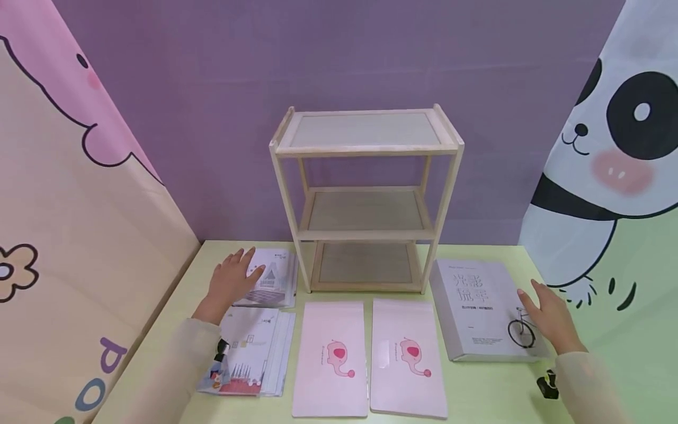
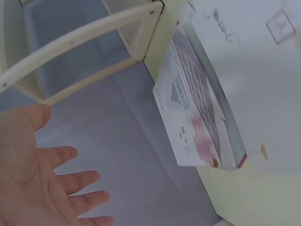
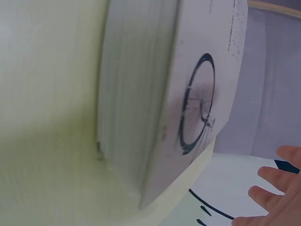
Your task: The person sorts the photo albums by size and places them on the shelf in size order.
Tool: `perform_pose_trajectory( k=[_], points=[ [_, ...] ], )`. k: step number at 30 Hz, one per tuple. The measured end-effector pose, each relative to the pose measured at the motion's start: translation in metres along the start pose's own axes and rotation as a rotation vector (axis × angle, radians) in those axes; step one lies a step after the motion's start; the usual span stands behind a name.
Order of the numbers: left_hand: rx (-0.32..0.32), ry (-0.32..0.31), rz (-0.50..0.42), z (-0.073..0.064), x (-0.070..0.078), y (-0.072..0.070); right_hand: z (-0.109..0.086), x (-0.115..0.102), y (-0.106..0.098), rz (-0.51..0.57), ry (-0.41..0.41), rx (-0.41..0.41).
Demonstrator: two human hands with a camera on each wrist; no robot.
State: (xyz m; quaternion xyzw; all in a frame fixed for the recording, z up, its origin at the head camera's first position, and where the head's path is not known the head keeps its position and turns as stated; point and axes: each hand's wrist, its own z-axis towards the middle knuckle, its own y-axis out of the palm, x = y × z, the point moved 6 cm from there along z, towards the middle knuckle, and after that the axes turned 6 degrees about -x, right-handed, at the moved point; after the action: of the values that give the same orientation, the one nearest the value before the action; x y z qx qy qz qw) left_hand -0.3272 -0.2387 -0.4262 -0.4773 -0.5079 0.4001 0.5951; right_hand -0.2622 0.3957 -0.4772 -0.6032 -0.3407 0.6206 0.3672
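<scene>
My left hand [image 1: 231, 281] hovers by the back-left stack of books [image 1: 274, 275], its fingers spread and holding nothing. In the left wrist view the palm of that hand [image 2: 26, 174] faces the camera, apart from the books [image 2: 176, 94]. Over the right edge of a thick white book [image 1: 477, 324] with a bicycle on its cover is my right hand [image 1: 556, 321], fingers extended. The right wrist view shows a gap between this hand [image 3: 280, 197] and the book [image 3: 207, 28]. Two pink notebooks [image 1: 328, 324] with elephant pictures lie side by side between the hands.
A three-tier wooden shelf [image 1: 365, 151] stands at the back middle of the pale yellow table [image 1: 503, 400]. Another overlapping stack of books [image 1: 243, 330] lies at the front left. A purple cloth [image 1: 212, 118] hangs behind, with printed cloths on both sides.
</scene>
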Motion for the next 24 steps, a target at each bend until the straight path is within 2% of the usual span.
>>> perform_pose_trajectory(
  k=[8,17,24],
  points=[
    [0.007,0.018,-0.025,-0.007,0.017,0.004,-0.002,0.008,0.009,0.055,0.045,-0.082],
    [-0.007,0.058,-0.066,-0.015,0.04,0.014,-0.008,0.018,0.021,0.045,0.122,-0.158],
    [-0.018,0.077,-0.1,-0.019,0.06,0.028,-0.012,0.029,0.028,0.07,0.118,-0.17]
  ],
)
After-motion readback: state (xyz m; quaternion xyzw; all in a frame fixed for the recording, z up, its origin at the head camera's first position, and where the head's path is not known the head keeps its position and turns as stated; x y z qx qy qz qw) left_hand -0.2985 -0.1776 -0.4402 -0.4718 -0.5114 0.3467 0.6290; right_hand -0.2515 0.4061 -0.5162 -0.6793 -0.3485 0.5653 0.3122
